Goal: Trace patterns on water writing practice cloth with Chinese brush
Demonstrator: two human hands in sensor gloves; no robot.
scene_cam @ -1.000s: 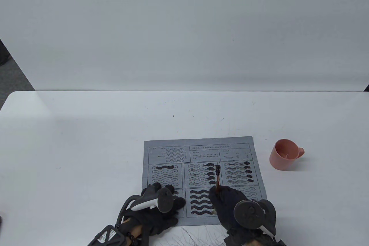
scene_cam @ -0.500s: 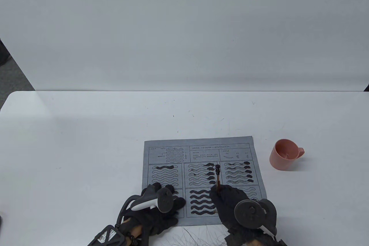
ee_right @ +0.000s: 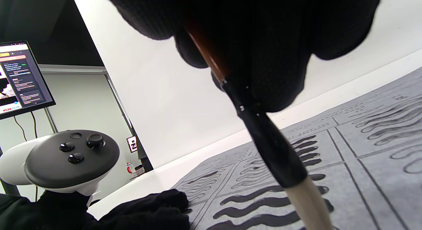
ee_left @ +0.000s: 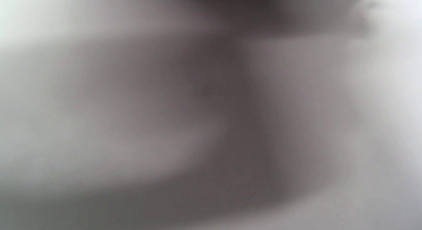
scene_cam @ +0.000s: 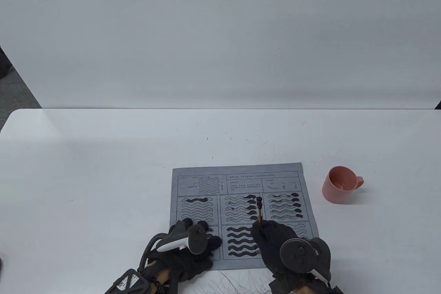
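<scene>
Nothing has shifted: right hand [scene_cam: 275, 242] grips the brush [scene_cam: 260, 212], left hand [scene_cam: 187, 244] presses the cloth [scene_cam: 241, 173].

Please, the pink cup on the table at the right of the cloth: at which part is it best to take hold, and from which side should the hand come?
Probably at the handle. The pink cup stands upright and open, apart from the cloth, its small handle pointing right, away from the cloth. Coming from the right side, fingers could pinch that handle without crossing the rim. Whether it holds water cannot be told, so keep it level.

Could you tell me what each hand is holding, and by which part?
The right hand grips the brush by its shaft, above the black ferrule. The left hand holds nothing; it rests on the cloth.
</scene>
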